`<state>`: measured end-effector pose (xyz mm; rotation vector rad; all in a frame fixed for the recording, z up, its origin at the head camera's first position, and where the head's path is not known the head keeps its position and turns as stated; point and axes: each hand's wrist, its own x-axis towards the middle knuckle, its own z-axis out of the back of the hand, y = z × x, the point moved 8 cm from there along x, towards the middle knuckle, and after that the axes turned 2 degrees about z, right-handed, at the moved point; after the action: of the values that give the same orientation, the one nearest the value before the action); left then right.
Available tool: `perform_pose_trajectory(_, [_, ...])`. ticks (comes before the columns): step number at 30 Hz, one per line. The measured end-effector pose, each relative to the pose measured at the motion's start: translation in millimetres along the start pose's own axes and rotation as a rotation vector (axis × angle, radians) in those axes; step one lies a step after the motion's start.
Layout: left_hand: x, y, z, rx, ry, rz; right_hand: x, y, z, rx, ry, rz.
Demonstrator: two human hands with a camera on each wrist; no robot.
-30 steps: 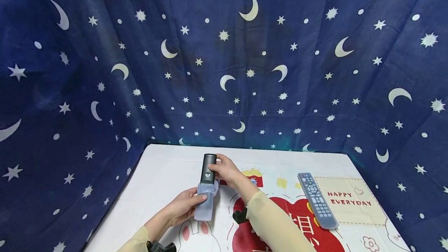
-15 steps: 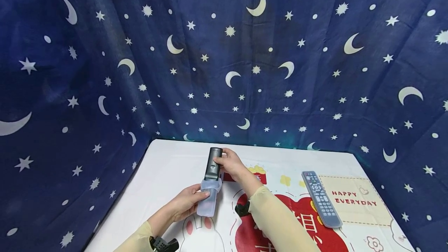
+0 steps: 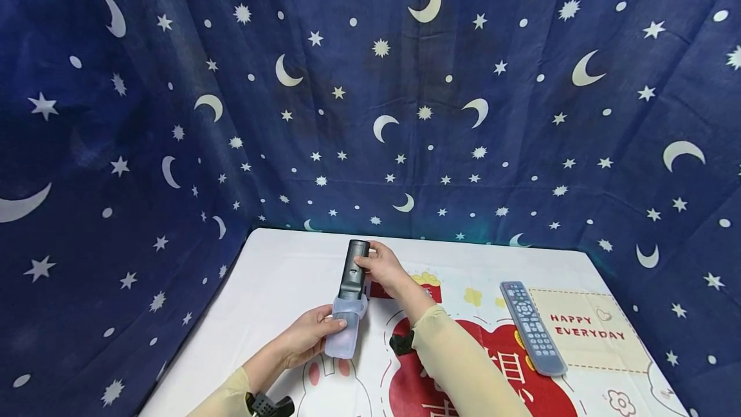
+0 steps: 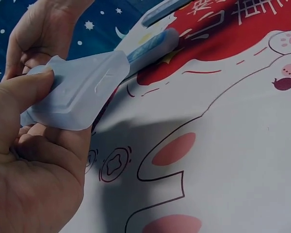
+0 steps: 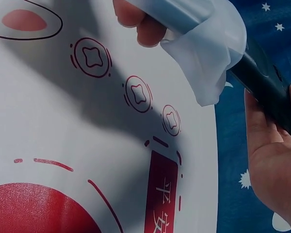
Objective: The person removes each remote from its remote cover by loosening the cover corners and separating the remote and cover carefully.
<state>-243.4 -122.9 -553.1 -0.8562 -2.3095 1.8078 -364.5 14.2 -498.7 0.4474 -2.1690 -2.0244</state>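
A black remote control (image 3: pixel 354 275), its back towards me in the head view, sticks out of a translucent soft cover (image 3: pixel 343 338) that wraps its lower part. My left hand (image 3: pixel 308 337) pinches the cover, thumb on top and fingers beneath. At the remote's far end, my right hand (image 3: pixel 384 270) grips the bare body with the thumb across its back. The left wrist view shows the cover (image 4: pixel 87 90) under my left thumb. Its flared, folded edge (image 5: pixel 203 80) appears in the right wrist view, where the remote (image 5: pixel 262 80) leaves it at an angle.
Another remote in a clear bluish cover (image 3: pixel 533 328) lies on the right of the table, buttons up. The white tablecloth (image 3: pixel 278 275) bears red and drawn prints. A dark blue curtain (image 3: pixel 347 101) with moons and stars rises behind and at the sides.
The head view has shifted a little. More of the black remote shows above the cover than one second ago, with the right hand slightly farther from the left. Both hands keep their hold.
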Motion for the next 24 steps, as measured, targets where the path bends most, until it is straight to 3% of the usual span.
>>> perform_pose_trajectory(4, [0.7, -0.6, -1.4, -0.007, 0.013, -0.003, 0.2, 1.1, 2.1, 0.008, 0.003, 0.005])
perform_pose_trajectory(12, [-0.6, 1.6, 3.0, -0.021, 0.012, 0.064, -1.8, -2.4, -2.5, 0.038, 0.038, -0.015])
perform_pose_trajectory(19, [2.8, -1.6, 1.0, -0.086, 0.062, 0.066, -3.5, -3.5, -8.3, 0.033, 0.037, -0.019])
perform_pose_trajectory(24, [2.9, -3.6, 0.1, -0.079, 0.08, 0.068, -3.6, -2.7, -8.3, 0.022, 0.021, -0.02])
